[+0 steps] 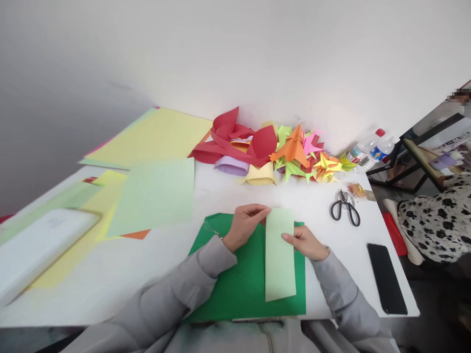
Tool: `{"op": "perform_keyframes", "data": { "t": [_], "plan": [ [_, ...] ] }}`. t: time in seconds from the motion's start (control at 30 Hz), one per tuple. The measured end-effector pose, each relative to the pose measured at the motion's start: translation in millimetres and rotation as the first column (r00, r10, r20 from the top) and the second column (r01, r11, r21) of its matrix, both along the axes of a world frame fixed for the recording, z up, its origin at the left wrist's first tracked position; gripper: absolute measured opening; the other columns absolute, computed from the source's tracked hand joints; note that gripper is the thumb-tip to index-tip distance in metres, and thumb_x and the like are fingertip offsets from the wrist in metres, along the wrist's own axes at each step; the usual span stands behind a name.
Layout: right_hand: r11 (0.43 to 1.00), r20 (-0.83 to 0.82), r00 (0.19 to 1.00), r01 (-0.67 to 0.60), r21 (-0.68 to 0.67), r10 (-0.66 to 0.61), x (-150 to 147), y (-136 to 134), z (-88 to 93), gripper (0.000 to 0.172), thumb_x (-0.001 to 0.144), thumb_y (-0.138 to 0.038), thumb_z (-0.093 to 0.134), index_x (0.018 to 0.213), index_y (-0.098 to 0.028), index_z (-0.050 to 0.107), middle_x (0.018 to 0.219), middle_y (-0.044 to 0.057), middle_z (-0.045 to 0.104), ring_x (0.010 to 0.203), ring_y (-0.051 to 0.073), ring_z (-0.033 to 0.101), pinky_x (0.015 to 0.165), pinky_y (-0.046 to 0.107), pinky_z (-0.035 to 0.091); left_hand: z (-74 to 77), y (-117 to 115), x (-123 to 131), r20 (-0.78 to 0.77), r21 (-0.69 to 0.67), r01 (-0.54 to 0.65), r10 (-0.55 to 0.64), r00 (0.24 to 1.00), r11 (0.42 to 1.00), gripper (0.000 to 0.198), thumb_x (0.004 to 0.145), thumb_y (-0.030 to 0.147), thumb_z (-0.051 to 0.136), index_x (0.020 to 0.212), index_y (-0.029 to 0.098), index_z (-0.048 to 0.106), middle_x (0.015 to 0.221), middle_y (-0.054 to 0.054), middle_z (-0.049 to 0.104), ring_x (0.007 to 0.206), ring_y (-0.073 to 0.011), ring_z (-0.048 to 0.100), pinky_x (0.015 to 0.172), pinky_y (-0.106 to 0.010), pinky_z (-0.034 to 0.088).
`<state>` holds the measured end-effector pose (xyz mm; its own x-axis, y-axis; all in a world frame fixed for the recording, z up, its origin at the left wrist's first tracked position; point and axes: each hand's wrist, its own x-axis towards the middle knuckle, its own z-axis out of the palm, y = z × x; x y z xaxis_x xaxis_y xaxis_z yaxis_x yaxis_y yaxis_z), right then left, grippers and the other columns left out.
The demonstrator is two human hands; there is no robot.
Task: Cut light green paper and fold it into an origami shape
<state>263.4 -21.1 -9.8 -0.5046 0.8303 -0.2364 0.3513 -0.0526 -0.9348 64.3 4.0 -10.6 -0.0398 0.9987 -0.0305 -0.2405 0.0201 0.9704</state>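
Note:
A narrow, folded strip of pale green paper (279,255) lies upright on a dark green sheet (239,279) at the table's near edge. My left hand (245,225) pinches the strip's top left corner with closed fingers. My right hand (303,242) grips the strip's right edge about halfway up, fingers closed on it. Grey sleeves cover both my arms.
Black scissors (345,207) and a black phone (386,278) lie to the right. A heap of folded coloured paper shapes (272,152) and two water bottles (370,147) stand behind. Loose green and yellow sheets (150,196) spread left. A person in a spotted garment (437,220) sits right.

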Motion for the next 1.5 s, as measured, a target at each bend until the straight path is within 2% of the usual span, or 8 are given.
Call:
{"op": "perform_keyframes", "data": {
  "t": [0.3, 0.53, 0.83, 1.0, 1.1, 1.2, 1.3, 1.5],
  "plan": [
    [0.954, -0.156, 0.943, 0.299, -0.004, -0.296, -3, 5, -4.8, 0.044, 0.080, -0.057, 0.056, 0.060, -0.017, 0.055, 0.047, -0.003, 0.052, 0.042, 0.011, 0.047, 0.043, 0.023, 0.035, -5.3, 0, -1, -0.112, 0.072, -0.016, 0.024, 0.993, 0.997, 0.016, 0.065, 0.030, 0.072, 0.062, 0.015, 0.070, 0.055, -0.001, 0.066, 0.047, -0.0118, 0.056, 0.046, -0.022, 0.048],
    [0.928, -0.188, 0.912, 0.372, 0.008, -0.364, -4, 5, -2.5, 0.035, 0.075, -0.052, 0.063, 0.072, -0.017, 0.063, 0.048, -0.004, 0.053, 0.043, 0.011, 0.045, 0.044, 0.023, 0.034, -5.8, 0, 0, -0.117, 0.046, -0.003, 0.008, 0.993, 0.999, 0.018, 0.066, 0.032, 0.073, 0.062, 0.016, 0.069, 0.055, -0.001, 0.066, 0.048, -0.0125, 0.056, 0.047, -0.023, 0.049],
    [0.900, -0.162, 0.893, 0.432, 0.050, -0.420, -3, 4, -2.4, 0.035, 0.073, -0.051, 0.065, 0.065, -0.017, 0.061, 0.045, -0.004, 0.049, 0.043, 0.010, 0.041, 0.044, 0.024, 0.031, -2.2, 0, 2, -0.119, -0.007, 0.023, -0.024, 0.993, 1.000, 0.020, 0.065, 0.036, 0.073, 0.061, 0.016, 0.069, 0.053, 0.000, 0.064, 0.048, -0.0138, 0.057, 0.049, -0.026, 0.051],
    [0.869, -0.188, 0.864, 0.488, 0.077, -0.468, -4, 5, -3.8, 0.031, 0.073, -0.047, 0.066, 0.065, -0.017, 0.062, 0.048, -0.003, 0.052, 0.046, 0.011, 0.043, 0.046, 0.025, 0.033, -1.8, -1, 4, -0.177, -0.052, 0.058, -0.066, 0.982, 0.997, 0.028, 0.068, 0.041, 0.070, 0.080, 0.015, 0.070, 0.068, -0.003, 0.068, 0.053, -0.0134, 0.056, 0.046, -0.025, 0.049],
    [0.825, -0.195, 0.823, 0.557, 0.092, -0.534, -3, 5, -5.3, 0.032, 0.072, -0.047, 0.067, 0.063, -0.017, 0.060, 0.052, -0.003, 0.053, 0.047, 0.010, 0.043, 0.047, 0.024, 0.033, -4.9, -4, 7, -0.312, 0.062, 0.035, -0.014, 0.950, 0.997, 0.037, 0.068, 0.036, 0.071, 0.098, 0.015, 0.065, 0.082, -0.004, 0.066, 0.049, -0.0078, 0.047, 0.045, -0.022, 0.044],
    [0.774, -0.192, 0.781, 0.620, 0.130, -0.594, -2, 5, -6.5, 0.034, 0.071, -0.047, 0.068, 0.060, -0.017, 0.058, 0.053, -0.003, 0.051, 0.048, 0.010, 0.041, 0.047, 0.024, 0.033, -8.1, -11, 11, -0.401, 0.206, 0.054, 0.034, 0.915, 0.977, 0.036, 0.071, 0.031, 0.069, 0.102, 0.018, 0.060, 0.089, -0.004, 0.062, 0.049, -0.0055, 0.042, 0.047, -0.021, 0.043],
    [0.759, -0.193, 0.777, 0.628, 0.172, -0.599, -3, 5, -5.0, 0.035, 0.073, -0.048, 0.067, 0.059, -0.018, 0.055, 0.053, -0.003, 0.048, 0.049, 0.010, 0.038, 0.048, 0.024, 0.032, -6.8, -17, 16, -0.434, 0.219, 0.194, -0.083, 0.897, 0.956, 0.035, 0.071, 0.031, 0.069, 0.101, 0.019, 0.057, 0.092, -0.004, 0.057, 0.057, -0.0083, 0.049, 0.048, -0.021, 0.044],
    [0.861, -0.194, 0.868, 0.486, 0.151, -0.456, -7, 0, -0.2, 0.036, 0.079, -0.051, 0.059, 0.065, -0.018, 0.058, 0.055, -0.002, 0.050, 0.052, 0.011, 0.041, 0.051, 0.025, 0.034, 1.7, -22, 22, -0.334, 0.132, 0.381, -0.321, 0.886, 0.915, 0.035, 0.064, 0.033, 0.075, 0.092, 0.019, 0.057, 0.099, -0.006, 0.051, 0.075, -0.0143, 0.054, 0.052, -0.022, 0.045]
  ]
}}
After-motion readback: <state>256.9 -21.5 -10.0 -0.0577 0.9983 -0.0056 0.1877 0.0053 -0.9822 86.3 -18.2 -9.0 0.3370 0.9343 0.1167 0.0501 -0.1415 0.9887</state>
